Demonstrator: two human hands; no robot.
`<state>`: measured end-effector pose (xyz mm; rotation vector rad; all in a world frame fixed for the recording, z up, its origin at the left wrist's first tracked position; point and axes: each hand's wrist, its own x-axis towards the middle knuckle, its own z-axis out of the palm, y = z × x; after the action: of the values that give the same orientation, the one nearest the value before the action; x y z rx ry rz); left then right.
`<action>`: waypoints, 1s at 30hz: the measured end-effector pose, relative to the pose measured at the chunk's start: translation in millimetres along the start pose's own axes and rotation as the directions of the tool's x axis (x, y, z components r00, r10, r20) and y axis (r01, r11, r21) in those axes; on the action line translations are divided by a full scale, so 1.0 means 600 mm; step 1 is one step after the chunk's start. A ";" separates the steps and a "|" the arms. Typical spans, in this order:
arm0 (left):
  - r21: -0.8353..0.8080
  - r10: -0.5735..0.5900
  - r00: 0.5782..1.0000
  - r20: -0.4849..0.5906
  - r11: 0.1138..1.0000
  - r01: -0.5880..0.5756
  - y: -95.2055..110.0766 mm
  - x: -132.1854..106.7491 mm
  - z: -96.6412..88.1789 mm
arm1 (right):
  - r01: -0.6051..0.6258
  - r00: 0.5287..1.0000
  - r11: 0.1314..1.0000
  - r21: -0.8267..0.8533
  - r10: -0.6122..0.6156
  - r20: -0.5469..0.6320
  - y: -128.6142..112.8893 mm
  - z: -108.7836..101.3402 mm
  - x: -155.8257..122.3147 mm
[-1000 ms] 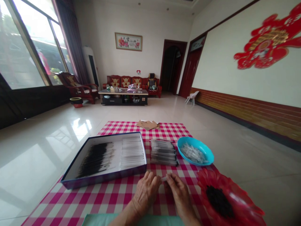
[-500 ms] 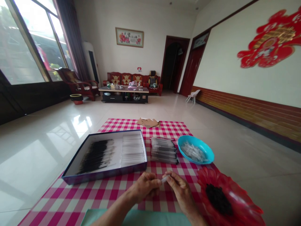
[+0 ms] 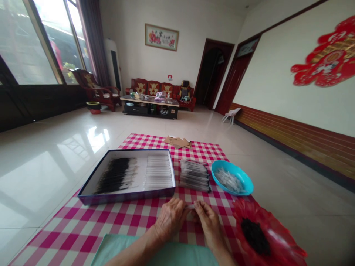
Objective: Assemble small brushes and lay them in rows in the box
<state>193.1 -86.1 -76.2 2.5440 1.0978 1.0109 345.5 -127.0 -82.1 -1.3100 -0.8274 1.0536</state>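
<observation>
My left hand [image 3: 170,220] and my right hand [image 3: 209,223] meet over the red-and-white checked cloth [image 3: 83,236], pinching a small clear plastic tube [image 3: 190,207] between their fingertips. Just ahead of them stands a bundle of capped writing brushes [image 3: 194,176]. To the left, an open dark-blue box [image 3: 126,196] holds rows of black-bristled brushes and clear-capped ones. A blue bowl [image 3: 241,175] of small clear tubes sits ahead of my right hand. A red flower-shaped plate [image 3: 274,236] with a black tuft of hair [image 3: 255,236] lies beside my right hand.
A pale green cloth [image 3: 155,251] lies under my forearms. Cardboard scraps [image 3: 177,142] rest on the checked cloth's far edge. Glossy floor tiles surround the cloth. A low table [image 3: 149,105] and red sofa [image 3: 155,87] stand far back.
The whole room has shifted in view as my head turned slightly. My hands stay together, with the small tube now more hidden by my fingers.
</observation>
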 end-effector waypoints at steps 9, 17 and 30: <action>-0.419 -0.168 0.959 0.230 0.872 0.253 0.005 0.011 -0.010 | 0.046 0.997 0.998 -0.041 -0.043 0.057 0.003 -0.024 0.003; -0.590 -0.007 0.601 0.799 0.186 0.786 -0.014 0.028 -0.042 | 0.026 0.978 0.997 0.079 -0.042 0.206 -0.009 -0.016 -0.012; -0.180 -0.062 0.995 0.084 0.981 0.077 0.010 -0.007 0.009 | -0.004 0.998 0.962 0.272 -0.014 0.061 0.000 -0.004 -0.001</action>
<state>198.0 -92.7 -80.0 2.3619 1.0153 0.9401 347.4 -128.4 -82.4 -1.0468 -0.7035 1.1647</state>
